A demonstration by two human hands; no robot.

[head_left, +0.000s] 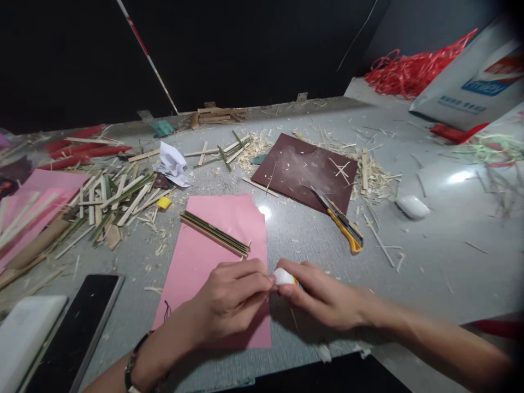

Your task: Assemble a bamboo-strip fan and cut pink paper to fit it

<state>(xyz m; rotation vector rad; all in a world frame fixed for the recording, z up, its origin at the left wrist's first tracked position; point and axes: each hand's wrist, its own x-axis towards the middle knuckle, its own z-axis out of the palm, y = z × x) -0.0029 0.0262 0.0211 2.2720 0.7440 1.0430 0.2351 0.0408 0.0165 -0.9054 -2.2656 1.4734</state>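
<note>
My right hand (323,292) is wrapped round a small white bottle (283,277) with a coloured label, most of it hidden in the palm. At the bottle's tip, the fingers of my left hand (233,292) pinch closed; whether they grip a cap or the nozzle cannot be made out. Both hands are over the near part of a pink paper sheet (204,273) and the table beside it. Just beyond my left hand, a row of thin bamboo strips (215,233) lies side by side on the paper.
A yellow utility knife (341,224) rests with its blade over a dark red board (295,169). Bamboo offcuts (118,199) and shavings litter the left and back. A black phone (77,333) lies at near left, a white rounded object (412,207) at right.
</note>
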